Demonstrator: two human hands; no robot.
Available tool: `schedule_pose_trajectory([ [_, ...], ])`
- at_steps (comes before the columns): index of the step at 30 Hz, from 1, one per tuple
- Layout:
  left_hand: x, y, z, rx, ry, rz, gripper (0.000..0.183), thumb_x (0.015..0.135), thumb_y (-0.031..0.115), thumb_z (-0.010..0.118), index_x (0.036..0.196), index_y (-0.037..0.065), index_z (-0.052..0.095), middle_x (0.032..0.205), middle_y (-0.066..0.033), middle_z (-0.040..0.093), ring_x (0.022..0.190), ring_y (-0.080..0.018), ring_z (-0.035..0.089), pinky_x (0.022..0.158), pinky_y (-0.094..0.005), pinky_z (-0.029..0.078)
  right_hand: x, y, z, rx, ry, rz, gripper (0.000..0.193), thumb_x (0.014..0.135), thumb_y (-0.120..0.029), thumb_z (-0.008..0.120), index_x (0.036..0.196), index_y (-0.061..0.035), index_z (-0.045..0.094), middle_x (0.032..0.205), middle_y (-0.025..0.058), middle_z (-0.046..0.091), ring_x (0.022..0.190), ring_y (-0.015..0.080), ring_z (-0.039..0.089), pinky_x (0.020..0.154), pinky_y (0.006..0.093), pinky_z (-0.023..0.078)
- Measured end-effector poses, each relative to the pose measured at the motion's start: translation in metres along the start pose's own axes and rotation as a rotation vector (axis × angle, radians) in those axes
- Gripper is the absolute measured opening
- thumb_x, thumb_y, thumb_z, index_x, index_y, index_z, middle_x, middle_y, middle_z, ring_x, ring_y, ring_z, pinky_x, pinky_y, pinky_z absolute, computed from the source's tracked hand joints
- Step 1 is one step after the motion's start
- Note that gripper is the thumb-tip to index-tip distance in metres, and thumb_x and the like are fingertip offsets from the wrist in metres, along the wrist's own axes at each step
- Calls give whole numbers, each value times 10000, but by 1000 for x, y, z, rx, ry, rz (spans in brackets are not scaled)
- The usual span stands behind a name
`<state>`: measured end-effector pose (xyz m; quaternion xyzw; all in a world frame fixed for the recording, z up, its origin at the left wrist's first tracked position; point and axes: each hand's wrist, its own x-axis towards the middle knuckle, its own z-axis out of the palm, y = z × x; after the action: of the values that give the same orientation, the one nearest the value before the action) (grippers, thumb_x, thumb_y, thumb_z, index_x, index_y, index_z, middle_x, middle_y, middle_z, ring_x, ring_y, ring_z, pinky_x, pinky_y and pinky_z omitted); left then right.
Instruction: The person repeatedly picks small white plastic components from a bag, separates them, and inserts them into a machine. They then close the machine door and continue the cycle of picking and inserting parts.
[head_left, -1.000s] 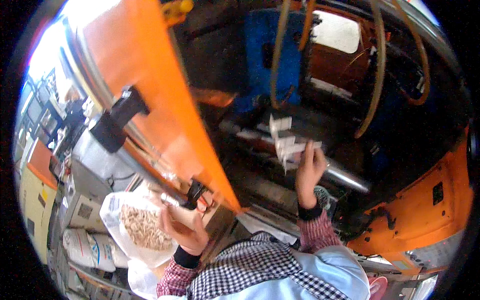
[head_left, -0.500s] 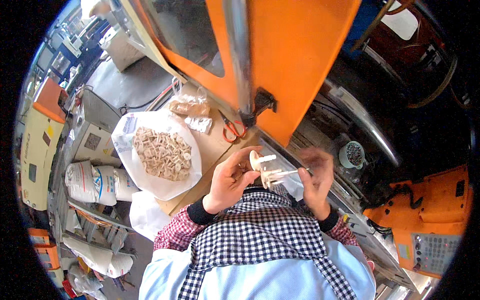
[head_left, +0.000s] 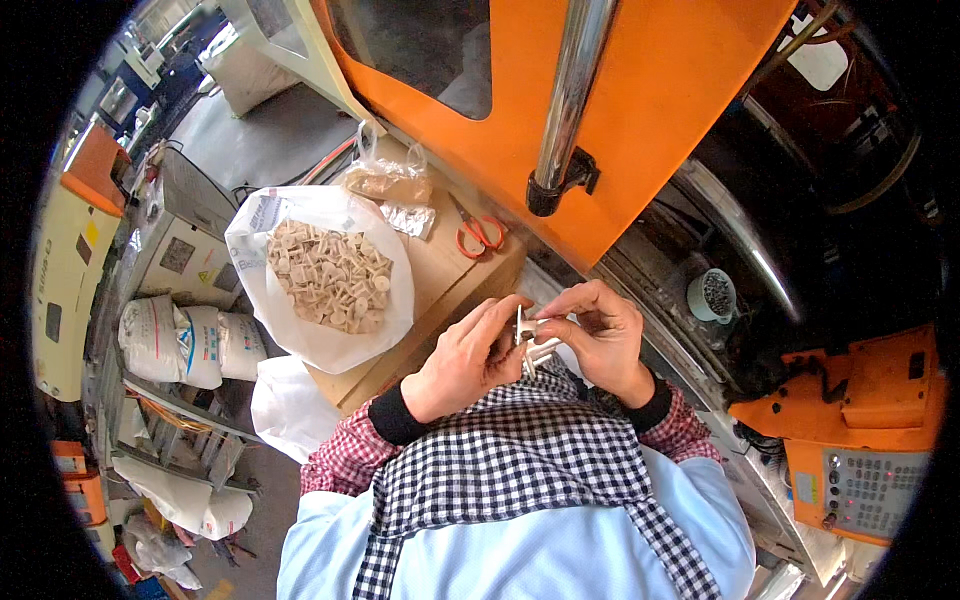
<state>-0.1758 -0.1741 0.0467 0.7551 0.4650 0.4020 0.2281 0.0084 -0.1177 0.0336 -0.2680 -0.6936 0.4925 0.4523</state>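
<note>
My left hand point(head_left: 465, 358) pinches several cream plastic pieces point(head_left: 540, 352) with round flat heads and thin stems, held in front of my checked apron. The fingers of my right hand point(head_left: 603, 338) are closed around the stem end of one piece, touching it from the right. Fingers hide part of these pieces, so whether they are joined cannot be seen. To the left, an open white bag point(head_left: 390, 325) holds a heap of similar cream pieces point(head_left: 325, 275). Red-handled scissors point(head_left: 481, 238) lie on the cardboard point(head_left: 445, 280) beyond my left hand.
An orange machine door point(head_left: 640, 130) with a metal bar handle point(head_left: 572, 105) stands ahead. Clear plastic packets point(head_left: 390, 180) lie behind the white bag. At right are a small pail of dark pellets point(head_left: 712, 296) and an orange control panel point(head_left: 865, 490). Filled sacks point(head_left: 155, 340) sit at left.
My right hand has moved left and in to the pieces, its fingers closing on a stem. The pieces have turned in my left hand. The door handle appears farther right as the view shifts.
</note>
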Motion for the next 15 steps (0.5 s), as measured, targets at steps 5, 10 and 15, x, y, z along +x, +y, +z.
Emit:
schedule_pose_trajectory([
  [5, 1, -9, 5, -182, 29, 43, 409, 800, 38, 594, 1181, -24, 461, 842, -98, 535, 633, -173, 559, 587, -269, 474, 3, -3, 3, -69, 23, -105, 177, 735, -23, 708, 889, -4, 622, 824, 90, 646, 750, 164, 633, 635, 262, 505],
  [10, 1, -3, 3, -563, -31, -180, 423, 787, 24, 641, 1178, -7, 483, 876, -78, 570, 672, -130, 582, 605, -261, 480, 6, -21, -4, -462, 34, -280, 161, 702, -57, 737, 840, -24, 661, 768, 97, 641, 662, 165, 629, 558, 259, 488],
  [15, 5, -1, 5, -193, 53, 42, 393, 759, 20, 680, 1109, -4, 503, 874, -86, 574, 685, -149, 595, 598, -265, 488, 2, -21, -3, -424, 69, -319, 156, 697, -67, 738, 832, -26, 671, 718, 96, 635, 615, 171, 622, 525, 261, 477],
])
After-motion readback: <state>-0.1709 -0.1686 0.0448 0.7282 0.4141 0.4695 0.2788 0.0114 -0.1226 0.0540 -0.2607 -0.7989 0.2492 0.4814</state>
